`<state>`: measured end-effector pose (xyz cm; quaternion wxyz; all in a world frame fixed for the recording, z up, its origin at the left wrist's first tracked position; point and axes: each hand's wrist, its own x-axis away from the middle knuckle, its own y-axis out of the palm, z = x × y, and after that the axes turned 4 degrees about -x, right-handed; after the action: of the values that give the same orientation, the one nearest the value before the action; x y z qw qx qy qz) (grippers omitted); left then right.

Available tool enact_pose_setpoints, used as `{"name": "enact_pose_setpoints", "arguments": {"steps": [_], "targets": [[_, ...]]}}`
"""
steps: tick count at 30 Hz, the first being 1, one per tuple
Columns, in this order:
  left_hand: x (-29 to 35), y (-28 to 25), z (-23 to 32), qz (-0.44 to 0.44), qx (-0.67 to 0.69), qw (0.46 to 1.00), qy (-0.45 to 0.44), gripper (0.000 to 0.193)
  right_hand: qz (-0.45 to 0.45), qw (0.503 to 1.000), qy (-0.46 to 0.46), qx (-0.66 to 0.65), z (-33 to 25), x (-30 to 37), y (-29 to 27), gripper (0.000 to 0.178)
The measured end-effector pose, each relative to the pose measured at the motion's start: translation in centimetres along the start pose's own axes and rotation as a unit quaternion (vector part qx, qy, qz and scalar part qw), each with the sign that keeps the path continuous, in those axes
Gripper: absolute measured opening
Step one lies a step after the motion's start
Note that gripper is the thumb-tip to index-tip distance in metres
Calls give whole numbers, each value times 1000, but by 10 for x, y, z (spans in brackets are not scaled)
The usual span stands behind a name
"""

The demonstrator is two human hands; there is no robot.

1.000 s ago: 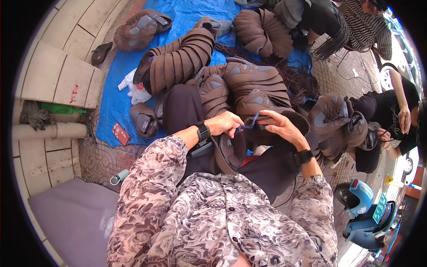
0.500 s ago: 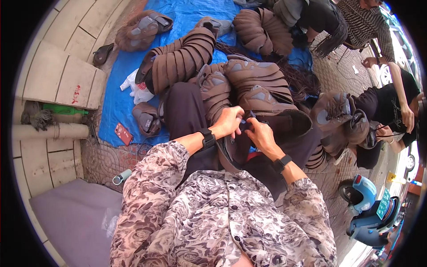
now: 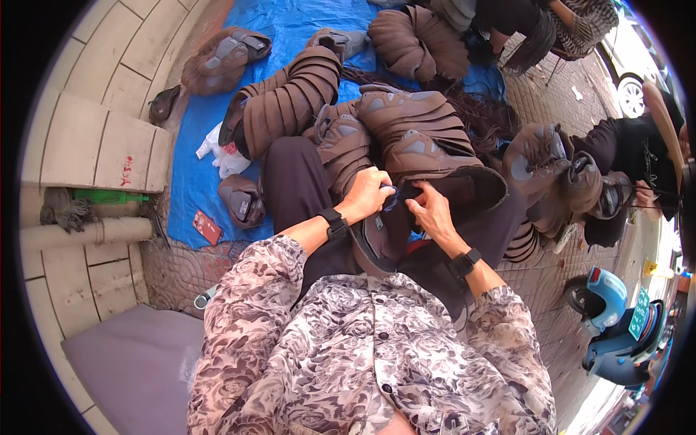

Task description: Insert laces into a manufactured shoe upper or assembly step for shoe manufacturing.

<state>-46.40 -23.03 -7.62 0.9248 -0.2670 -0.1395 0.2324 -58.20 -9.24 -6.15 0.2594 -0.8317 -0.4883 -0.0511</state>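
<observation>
Blue cord (image 3: 391,200) pinched in left hand (image 3: 367,194); right hand (image 3: 433,209) half-curled, hold unclear, beside open-rimmed brown upper (image 3: 470,190).

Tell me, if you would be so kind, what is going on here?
A person is working with both bare hands over brown shoe uppers. The left hand pinches a thin blue cord; the right hand is just beside it, though its exact grip is unclear. A brown shoe upper sits at the lap, and a long nested brown stack of uppers lies on a blue plastic sheet.
</observation>
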Motion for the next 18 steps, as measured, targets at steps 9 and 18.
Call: {"name": "enact_pose_setpoints", "arguments": {"steps": [9,18], "targets": [[-5,-10,22,-79,126,979,-139,20,-23,998,30,-57,17,-5,15,36],[-12,-5,16,-120,162,966,-162,23,8,997,-49,51,30,-14,20,22]]}}
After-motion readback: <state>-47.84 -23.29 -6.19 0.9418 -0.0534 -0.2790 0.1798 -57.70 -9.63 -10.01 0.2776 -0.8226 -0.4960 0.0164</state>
